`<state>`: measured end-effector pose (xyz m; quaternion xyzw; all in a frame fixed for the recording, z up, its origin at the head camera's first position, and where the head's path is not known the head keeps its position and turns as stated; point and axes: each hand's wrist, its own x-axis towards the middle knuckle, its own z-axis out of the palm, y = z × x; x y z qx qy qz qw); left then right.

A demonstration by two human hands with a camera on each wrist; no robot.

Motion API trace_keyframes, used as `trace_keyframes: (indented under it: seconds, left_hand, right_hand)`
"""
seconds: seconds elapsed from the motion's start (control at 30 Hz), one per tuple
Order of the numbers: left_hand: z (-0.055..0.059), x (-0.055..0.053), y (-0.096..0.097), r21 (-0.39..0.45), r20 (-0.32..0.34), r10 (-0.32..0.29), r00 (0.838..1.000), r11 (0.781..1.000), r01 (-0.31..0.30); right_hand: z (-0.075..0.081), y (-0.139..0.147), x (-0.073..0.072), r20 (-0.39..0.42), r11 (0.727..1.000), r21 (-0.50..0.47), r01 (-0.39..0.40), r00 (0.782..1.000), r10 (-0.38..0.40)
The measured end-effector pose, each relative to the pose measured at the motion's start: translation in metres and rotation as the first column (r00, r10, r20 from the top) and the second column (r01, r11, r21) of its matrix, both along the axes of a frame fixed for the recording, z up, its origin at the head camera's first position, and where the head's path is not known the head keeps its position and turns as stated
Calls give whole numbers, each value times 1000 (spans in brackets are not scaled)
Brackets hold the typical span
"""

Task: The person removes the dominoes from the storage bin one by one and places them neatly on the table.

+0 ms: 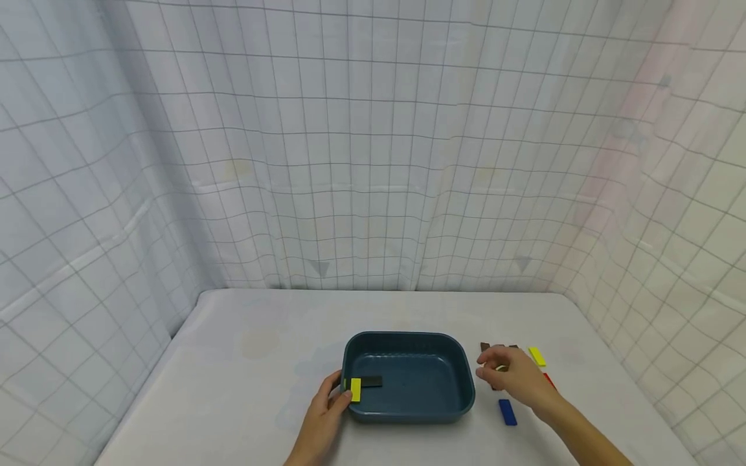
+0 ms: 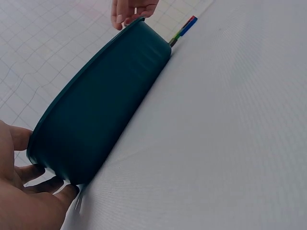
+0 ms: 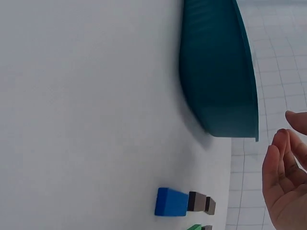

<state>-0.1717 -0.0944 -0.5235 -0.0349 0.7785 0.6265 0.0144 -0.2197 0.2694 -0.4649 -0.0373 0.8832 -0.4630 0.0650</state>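
Note:
A dark teal plastic basin (image 1: 414, 416) stands on the white table. My left hand (image 1: 322, 414) grips its left side, thumb over the rim and fingers along the outer wall, as the left wrist view also shows. Inside the basin, near that thumb, are a yellow block (image 1: 356, 390) and a black block (image 1: 372, 382); a sliver of green shows beside them. My right hand (image 1: 515, 375) hovers right of the basin above several small blocks, its fingers loosely bent. In the right wrist view the thumb stands apart from the fingers, with nothing seen between them.
On the table by my right hand lie a blue block (image 1: 508, 412), a yellow block (image 1: 537, 356), a red block (image 1: 549, 380) and several dark ones, partly hidden by the hand. A green block (image 3: 194, 227) shows below the blue one. White gridded curtains (image 1: 373, 162) enclose the table.

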Motion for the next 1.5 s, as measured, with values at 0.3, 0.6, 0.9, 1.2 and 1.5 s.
trace_keyframes:
  seconds: [0.3, 0.6, 0.9, 1.2, 1.5]
  left_hand:
    - [-1, 0, -1, 4, -7, -5, 1000, 1000, 5]
    - [-1, 0, -3, 7, -13, -30, 999, 1000, 30]
    - [0, 0, -3, 7, -10, -26, 1000, 1000, 26]
    - [-1, -1, -4, 26, -16, -46, 999, 999, 47]
    - [-3, -3, -6, 36, -11, -50, 999, 998, 50]
  right_hand:
    - [9, -37, -22, -98, 969, -41, -242, 967, 237]
    - [3, -77, -35, -134, 943, -16, -332, 935, 327]
    - [-16, -115, -47, -163, 915, 18, -402, 902, 400]
    - [-33, -141, -55, -181, 897, 36, -440, 880, 439]
    - [-47, -160, -61, -186, 838, 168, -519, 818, 544]
